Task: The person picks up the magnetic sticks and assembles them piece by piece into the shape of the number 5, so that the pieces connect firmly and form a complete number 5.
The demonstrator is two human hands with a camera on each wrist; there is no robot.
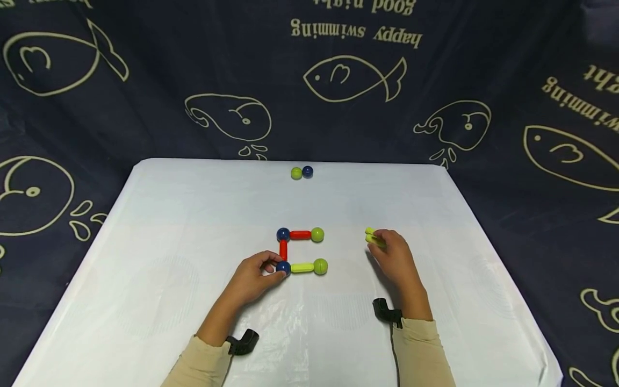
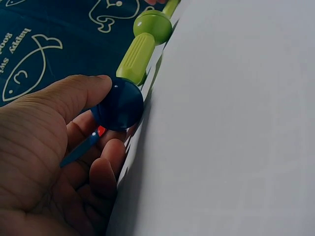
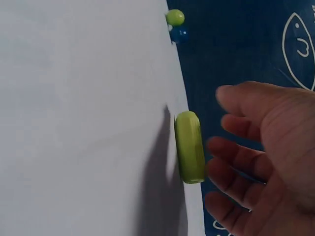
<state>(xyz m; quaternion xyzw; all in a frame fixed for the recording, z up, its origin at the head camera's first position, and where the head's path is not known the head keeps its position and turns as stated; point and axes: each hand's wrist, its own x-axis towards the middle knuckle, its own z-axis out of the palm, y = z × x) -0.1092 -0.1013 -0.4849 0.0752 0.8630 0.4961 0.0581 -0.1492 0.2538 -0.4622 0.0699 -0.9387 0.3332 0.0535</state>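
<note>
In the head view my left hand (image 1: 251,278) pinches a dark blue ball (image 1: 283,267), thumb on one side and fingers on the other. A red rod (image 1: 283,250) and a green rod (image 1: 302,267) meet at this ball. The red rod leads to another blue ball (image 1: 282,234), a second red rod (image 1: 301,235) and a green ball (image 1: 317,234); the green rod ends in a green ball (image 1: 321,266). My right hand (image 1: 395,259) is beside two loose green rods (image 1: 376,240). Its fingers look loosely bent, with a green rod (image 3: 189,147) lying just beyond them in the right wrist view.
Near the table's far edge lie a loose green ball (image 1: 296,173) and a blue ball (image 1: 307,172), side by side. A white cover lies over the table (image 1: 193,204). Dark cloth (image 1: 159,129) with fish drawings hangs behind it.
</note>
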